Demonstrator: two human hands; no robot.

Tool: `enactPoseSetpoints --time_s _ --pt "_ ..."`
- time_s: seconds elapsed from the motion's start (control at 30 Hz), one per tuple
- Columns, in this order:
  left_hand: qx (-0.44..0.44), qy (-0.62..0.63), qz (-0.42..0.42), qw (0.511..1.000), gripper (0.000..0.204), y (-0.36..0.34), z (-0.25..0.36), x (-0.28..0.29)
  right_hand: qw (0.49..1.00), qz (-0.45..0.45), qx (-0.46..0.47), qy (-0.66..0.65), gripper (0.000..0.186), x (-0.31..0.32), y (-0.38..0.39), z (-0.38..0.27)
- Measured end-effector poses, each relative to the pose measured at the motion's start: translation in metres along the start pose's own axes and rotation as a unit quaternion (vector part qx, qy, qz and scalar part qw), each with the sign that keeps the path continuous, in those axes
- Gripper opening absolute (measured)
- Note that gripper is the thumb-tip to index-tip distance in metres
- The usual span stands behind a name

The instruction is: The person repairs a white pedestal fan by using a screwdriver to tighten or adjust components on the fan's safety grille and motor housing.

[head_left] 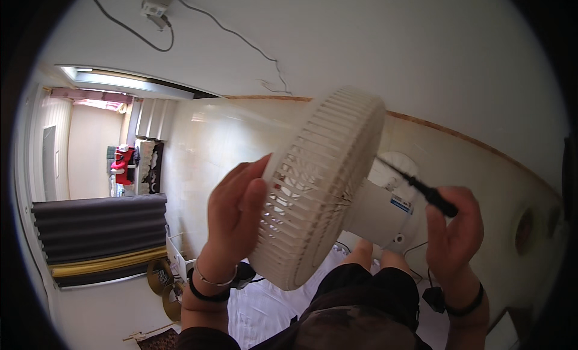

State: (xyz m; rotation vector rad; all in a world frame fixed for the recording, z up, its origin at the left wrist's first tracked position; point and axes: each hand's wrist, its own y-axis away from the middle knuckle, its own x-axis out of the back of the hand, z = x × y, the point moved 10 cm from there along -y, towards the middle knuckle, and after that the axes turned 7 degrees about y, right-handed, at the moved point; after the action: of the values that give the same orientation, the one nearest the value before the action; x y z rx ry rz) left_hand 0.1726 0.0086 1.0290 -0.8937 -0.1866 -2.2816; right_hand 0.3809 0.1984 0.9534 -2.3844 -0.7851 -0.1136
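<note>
A white electric fan (319, 187) is tilted in front of me, its slatted round cage turned to the left and its motor housing (378, 214) to the right. My left hand (236, 208) is closed against the front edge of the cage, steadying it, with some fingers hidden. In my right hand (454, 229) is a black-handled screwdriver (430, 193), gripped by the handle. Its thin shaft points up and left toward the back of the cage; the tip is too fine to tell whether it touches. A pale round fan base (397, 165) shows behind the housing.
Below the fan spreads a white sheet (259, 311), with my legs (361, 253) beneath the housing. A dark curtain with a yellow band (108, 253) hangs at the left. An adapter (156, 8) with grey cables is at the top left.
</note>
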Motion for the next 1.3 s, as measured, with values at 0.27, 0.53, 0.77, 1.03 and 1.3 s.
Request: enactPoseSetpoints --time_s 0.27,0.53,0.77,1.03,1.3 --pt "-0.008 0.01 0.006 1.0 0.037 -0.002 0.008 -0.001 0.997 0.024 -0.069 0.037 0.022 0.028 0.011 0.028" --pt "0.011 0.038 0.035 0.999 0.039 0.004 0.004 0.008 0.996 0.005 -0.049 0.076 0.021 0.024 0.021 0.02" --pt "0.027 0.084 0.094 0.992 0.044 0.028 -0.007 0.035 0.995 -0.015 -0.054 0.082 0.018 0.031 0.026 0.017" --pt "0.063 0.167 0.1 0.979 0.057 0.079 -0.052 0.041 0.993 -0.056 -0.073 0.078 0.014 0.022 0.047 0.0" --pt "-0.01 0.26 0.024 0.965 0.091 0.099 -0.032 -0.001 0.988 -0.041 -0.101 0.111 0.015 0.028 0.066 -0.006"
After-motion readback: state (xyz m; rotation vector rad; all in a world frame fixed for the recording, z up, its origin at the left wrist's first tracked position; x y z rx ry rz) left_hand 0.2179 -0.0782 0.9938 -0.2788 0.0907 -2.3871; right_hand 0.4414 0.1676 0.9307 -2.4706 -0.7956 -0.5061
